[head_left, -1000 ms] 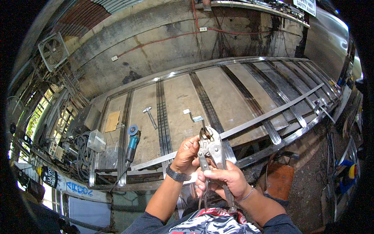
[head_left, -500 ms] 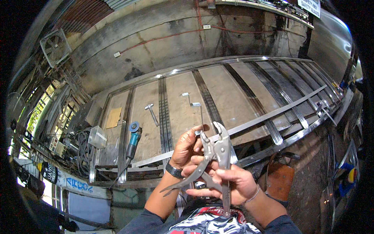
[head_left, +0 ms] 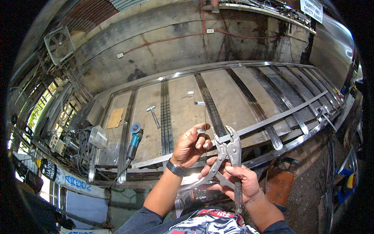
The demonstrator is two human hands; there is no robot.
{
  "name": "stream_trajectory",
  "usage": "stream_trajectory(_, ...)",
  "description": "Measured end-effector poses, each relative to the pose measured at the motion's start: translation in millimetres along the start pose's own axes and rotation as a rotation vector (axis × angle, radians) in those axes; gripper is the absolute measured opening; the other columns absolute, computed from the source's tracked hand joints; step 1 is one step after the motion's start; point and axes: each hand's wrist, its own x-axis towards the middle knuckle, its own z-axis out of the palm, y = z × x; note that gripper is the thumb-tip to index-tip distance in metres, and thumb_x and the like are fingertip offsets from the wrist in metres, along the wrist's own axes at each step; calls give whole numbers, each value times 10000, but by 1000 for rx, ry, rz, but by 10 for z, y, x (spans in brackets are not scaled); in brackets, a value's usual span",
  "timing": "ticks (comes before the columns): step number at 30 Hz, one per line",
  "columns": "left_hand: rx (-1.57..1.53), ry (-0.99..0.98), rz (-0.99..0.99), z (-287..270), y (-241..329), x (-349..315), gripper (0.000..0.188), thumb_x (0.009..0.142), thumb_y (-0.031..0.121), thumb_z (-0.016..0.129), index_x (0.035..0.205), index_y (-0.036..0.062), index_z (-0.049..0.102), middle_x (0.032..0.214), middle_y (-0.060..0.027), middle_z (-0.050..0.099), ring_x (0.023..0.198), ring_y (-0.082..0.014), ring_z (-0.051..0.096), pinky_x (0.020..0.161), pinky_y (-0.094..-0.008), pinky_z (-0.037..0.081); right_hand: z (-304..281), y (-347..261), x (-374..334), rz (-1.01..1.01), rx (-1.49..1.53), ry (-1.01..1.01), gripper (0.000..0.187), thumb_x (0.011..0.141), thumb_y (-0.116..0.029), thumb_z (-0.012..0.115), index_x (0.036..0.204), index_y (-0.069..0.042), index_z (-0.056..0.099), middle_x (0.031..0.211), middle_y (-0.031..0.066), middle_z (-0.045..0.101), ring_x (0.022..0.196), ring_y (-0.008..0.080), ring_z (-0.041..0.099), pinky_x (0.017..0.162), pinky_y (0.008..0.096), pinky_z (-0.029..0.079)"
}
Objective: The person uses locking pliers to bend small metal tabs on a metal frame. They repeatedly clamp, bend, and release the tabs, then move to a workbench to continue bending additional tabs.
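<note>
Angle grinder (head_left: 134,142) and hammer (head_left: 154,117): on the board at 9 and 10 o'clock from the left hand (head_left: 187,146). Left hand: fingers pinched on a thin, bent metal strip (head_left: 200,103), long axis roughly 12-to-6, stepped end toward 12. Locking pliers (head_left: 233,150): at 3 o'clock, jaws parted, pointing to 12, with a visible gap to the strip. Right hand (head_left: 247,181): gripping the pliers' handle; strip at 11 o'clock, nearer the left hand. Flat bar (head_left: 272,117): runs 8-to-2 behind the jaws.

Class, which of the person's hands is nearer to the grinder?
Left: the left hand is right of the grinder; the right hand, holding pliers, is farther right.
</note>
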Motion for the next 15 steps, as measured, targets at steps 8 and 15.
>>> stream_trajectory(8, 89, 131, -54, 106, -176, -86, 484, 1002, 306, 676, 1348, -1, 532, 845, -32, 624, 566, -97, 546, 620, -227, 521, 173, 65, 190, -63, -77, 26, 314, 1050, -156, 527, 1281, 42, 602, 1087, 134, 727, 810, 123, 671, 697, 263, 553)
stream_trajectory(15, -142, -60, -101, 193, -123, -110, 524, 921, 49, 674, 1393, -9, 454, 1131, -134, 707, 904, -207, 749, 795, -352, 641, 165, 128, 268, -133, -54, -6, 287, 1036, -150, 542, 1264, 19, 586, 1016, 111, 695, 813, 165, 672, 667, 272, 545)
